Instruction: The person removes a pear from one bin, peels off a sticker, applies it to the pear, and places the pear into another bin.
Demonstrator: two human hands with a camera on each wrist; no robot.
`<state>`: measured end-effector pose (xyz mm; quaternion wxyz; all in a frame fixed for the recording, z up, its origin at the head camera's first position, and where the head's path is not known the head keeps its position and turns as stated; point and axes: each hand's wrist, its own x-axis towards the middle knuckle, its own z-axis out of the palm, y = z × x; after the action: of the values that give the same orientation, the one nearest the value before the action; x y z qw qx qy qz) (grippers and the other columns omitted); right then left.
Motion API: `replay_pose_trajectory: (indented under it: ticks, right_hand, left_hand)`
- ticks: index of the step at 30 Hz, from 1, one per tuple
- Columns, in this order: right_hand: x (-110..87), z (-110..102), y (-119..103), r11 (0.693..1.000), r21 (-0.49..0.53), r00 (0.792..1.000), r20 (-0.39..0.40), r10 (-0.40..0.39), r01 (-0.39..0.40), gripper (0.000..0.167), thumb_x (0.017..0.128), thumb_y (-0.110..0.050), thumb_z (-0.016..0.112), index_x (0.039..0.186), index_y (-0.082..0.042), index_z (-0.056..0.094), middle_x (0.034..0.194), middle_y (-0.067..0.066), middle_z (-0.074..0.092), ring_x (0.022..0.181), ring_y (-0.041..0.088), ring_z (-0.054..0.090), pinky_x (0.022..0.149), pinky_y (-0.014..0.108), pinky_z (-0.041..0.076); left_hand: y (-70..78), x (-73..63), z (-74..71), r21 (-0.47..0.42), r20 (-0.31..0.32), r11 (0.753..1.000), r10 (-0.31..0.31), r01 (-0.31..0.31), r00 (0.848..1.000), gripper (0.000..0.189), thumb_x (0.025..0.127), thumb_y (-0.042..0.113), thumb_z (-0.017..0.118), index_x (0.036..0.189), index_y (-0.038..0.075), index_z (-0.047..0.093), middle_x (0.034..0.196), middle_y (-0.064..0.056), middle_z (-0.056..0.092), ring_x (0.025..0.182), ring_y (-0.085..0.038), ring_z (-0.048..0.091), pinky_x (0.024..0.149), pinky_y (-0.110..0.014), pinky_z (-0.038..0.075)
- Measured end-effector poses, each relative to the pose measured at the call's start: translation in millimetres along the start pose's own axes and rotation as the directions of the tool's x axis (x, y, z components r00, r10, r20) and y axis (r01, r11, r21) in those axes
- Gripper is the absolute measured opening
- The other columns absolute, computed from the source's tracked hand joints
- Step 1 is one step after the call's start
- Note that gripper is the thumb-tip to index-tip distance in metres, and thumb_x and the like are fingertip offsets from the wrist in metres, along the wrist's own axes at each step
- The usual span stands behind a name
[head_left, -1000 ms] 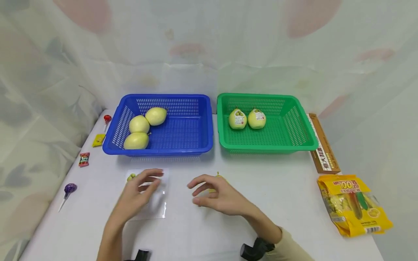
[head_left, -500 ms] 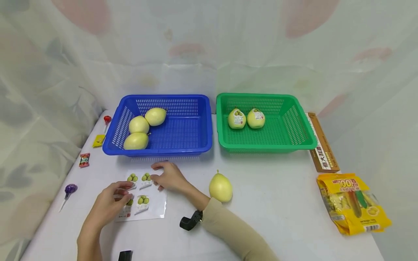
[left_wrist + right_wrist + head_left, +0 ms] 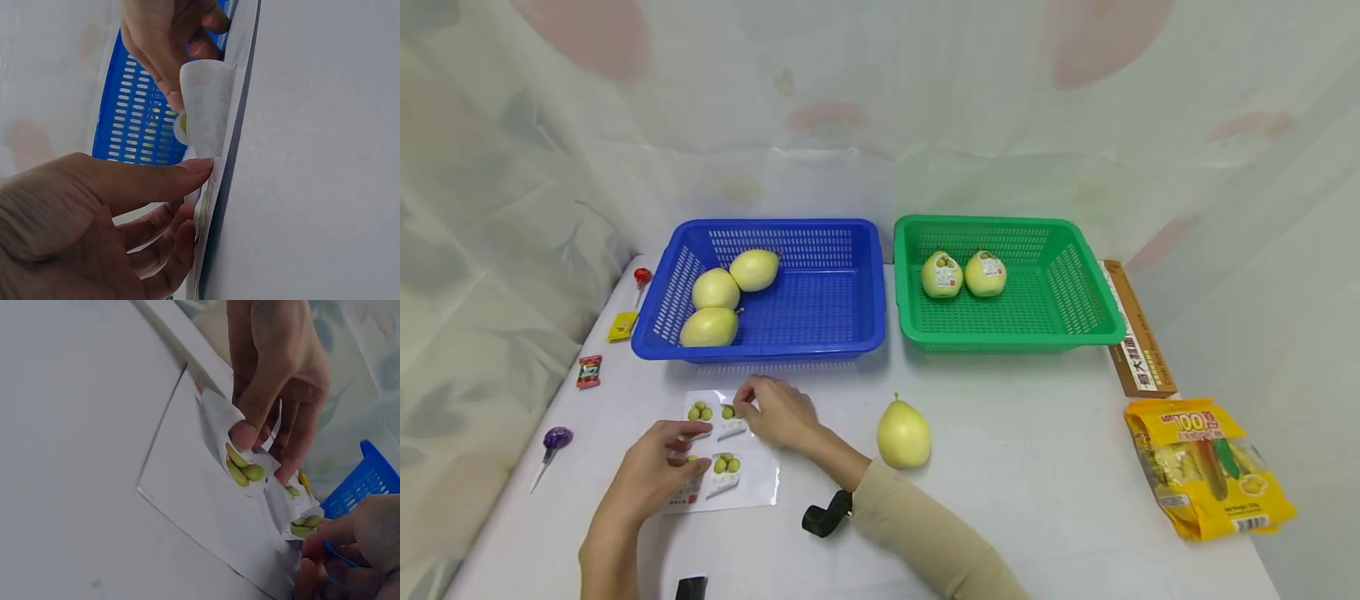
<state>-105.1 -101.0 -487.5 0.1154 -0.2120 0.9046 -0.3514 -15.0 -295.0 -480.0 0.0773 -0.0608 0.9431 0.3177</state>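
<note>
A sheet of pear-printed stickers point(image 3: 760, 475) lies on the white table, its stickers partly lifted and curled. My left hand point(image 3: 651, 471) is over its left side; in the left wrist view, the thumb and fingertips of the left hand point(image 3: 144, 212) touch the sheet, fairly straight. At the upper right sticker point(image 3: 732, 423), my right hand point(image 3: 778, 412) pinches the edge between thumb and finger. The right wrist view shows this right hand point(image 3: 356, 544) at the sticker point(image 3: 306, 526). A bare yellow-green pear point(image 3: 904, 433) stands to the right of the right hand.
A blue basket point(image 3: 760, 352) behind the sheet holds three pears without stickers. The green basket point(image 3: 1015, 340) beside it holds two labelled pears. A brown box point(image 3: 1138, 333) and yellow snack bag point(image 3: 1210, 471) lie right; candies and a purple lollipop point(image 3: 556, 439) lie left.
Both hands have moved left onto the sticker sheet, the right hand from in front of the pear, which is now in full view. The right fingers have closed on the upper right sticker.
</note>
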Motion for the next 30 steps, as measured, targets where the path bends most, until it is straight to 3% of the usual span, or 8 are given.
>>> replay_pose_trajectory:
  ticks: [5, 10, 13, 17, 20, 22, 26, 30]
  right_hand:
    - [-7.1, -1.9, -5.9, 0.997, 0.068, 0.999, -0.005, -0.038, 0.038, 0.006, 0.109, -0.028, 0.066, 0.111, -0.026, 0.071, 0.099, -0.013, 0.075, 0.079, -0.001, 0.059, 0.067, 0.018, 0.046]
    - [-17.1, -8.3, -6.1, 0.965, 0.219, 0.989, -0.065, -0.132, 0.143, 0.007, 0.108, -0.019, 0.067, 0.114, -0.017, 0.071, 0.105, -0.004, 0.078, 0.092, -0.002, 0.066, 0.079, 0.009, 0.049]
    - [-31.5, -23.0, -3.6, 0.919, 0.349, 0.982, -0.087, -0.165, 0.185, 0.009, 0.105, -0.014, 0.071, 0.114, -0.011, 0.071, 0.109, 0.003, 0.08, 0.099, -0.001, 0.07, 0.085, 0.008, 0.054]
    - [-66.3, -56.3, 3.0, 0.819, 0.549, 0.985, -0.051, -0.162, 0.163, 0.019, 0.1, -0.007, 0.074, 0.118, -0.005, 0.067, 0.116, 0.014, 0.078, 0.096, -0.003, 0.069, 0.086, 0.013, 0.062]
    - [-97.5, -80.9, 15.7, 0.753, 0.641, 0.986, -0.043, -0.161, 0.151, 0.024, 0.099, -0.003, 0.075, 0.118, -0.002, 0.06, 0.116, 0.02, 0.077, 0.094, 0.0, 0.071, 0.088, 0.02, 0.065]
    - [-116.4, -95.1, 29.2, 0.731, 0.659, 0.982, -0.07, -0.176, 0.178, 0.02, 0.099, -0.001, 0.074, 0.112, -0.001, 0.058, 0.114, 0.022, 0.078, 0.098, 0.007, 0.075, 0.089, 0.024, 0.067]
    - [-143.9, -120.7, 62.7, 0.743, 0.616, 0.965, -0.166, -0.204, 0.263, 0.006, 0.099, 0.003, 0.071, 0.097, -0.001, 0.068, 0.115, 0.021, 0.079, 0.11, 0.016, 0.077, 0.092, 0.029, 0.068]
    - [-157.0, -137.5, 97.5, 0.792, 0.529, 0.948, -0.25, -0.197, 0.305, 0.015, 0.098, 0.005, 0.073, 0.101, -0.007, 0.081, 0.117, 0.016, 0.08, 0.117, 0.011, 0.074, 0.09, 0.03, 0.068]
  left_hand:
    - [2.6, 0.3, 0.8, -0.007, -0.018, 1.0, 0.019, -0.019, 1.0, 0.057, 0.086, 0.004, 0.089, 0.139, -0.003, 0.069, 0.133, -0.029, 0.065, 0.107, -0.035, 0.069, 0.082, -0.036, 0.063]
    - [2.0, 0.3, 1.3, -0.014, -0.004, 1.0, -0.002, 0.002, 1.0, 0.063, 0.087, 0.004, 0.089, 0.144, -0.006, 0.064, 0.133, -0.029, 0.064, 0.106, -0.035, 0.069, 0.081, -0.034, 0.063]
    - [1.1, 0.2, 1.4, -0.011, -0.008, 1.0, 0.007, -0.008, 1.0, 0.062, 0.086, 0.004, 0.089, 0.144, -0.003, 0.066, 0.133, -0.028, 0.064, 0.107, -0.034, 0.069, 0.078, -0.028, 0.061]
    - [1.6, -0.3, -0.5, 0.025, -0.009, 1.0, 0.016, -0.015, 1.0, 0.06, 0.086, 0.006, 0.089, 0.142, 0.001, 0.068, 0.131, -0.026, 0.067, 0.104, -0.031, 0.067, 0.071, -0.018, 0.052]
    - [4.4, -1.7, -3.4, 0.048, -0.006, 0.999, 0.015, -0.015, 1.0, 0.06, 0.087, 0.009, 0.089, 0.143, 0.002, 0.068, 0.129, -0.026, 0.07, 0.101, -0.029, 0.064, 0.072, -0.02, 0.048]
    - [8.1, -3.3, -4.4, 0.052, -0.014, 0.998, 0.036, -0.036, 0.999, 0.059, 0.089, 0.011, 0.089, 0.143, 0.003, 0.068, 0.128, -0.024, 0.073, 0.102, -0.03, 0.065, 0.072, -0.021, 0.05]
    - [27.6, -5.8, -0.1, 0.006, -0.061, 0.991, 0.13, -0.13, 0.99, 0.051, 0.092, 0.013, 0.086, 0.141, 0.009, 0.07, 0.127, -0.016, 0.076, 0.108, -0.031, 0.068, 0.078, -0.022, 0.059]
    - [59.1, -1.7, 19.1, -0.092, -0.109, 0.939, 0.322, -0.332, 0.94, 0.042, 0.093, 0.008, 0.086, 0.133, 0.011, 0.075, 0.122, -0.008, 0.079, 0.103, -0.029, 0.072, 0.081, -0.028, 0.065]
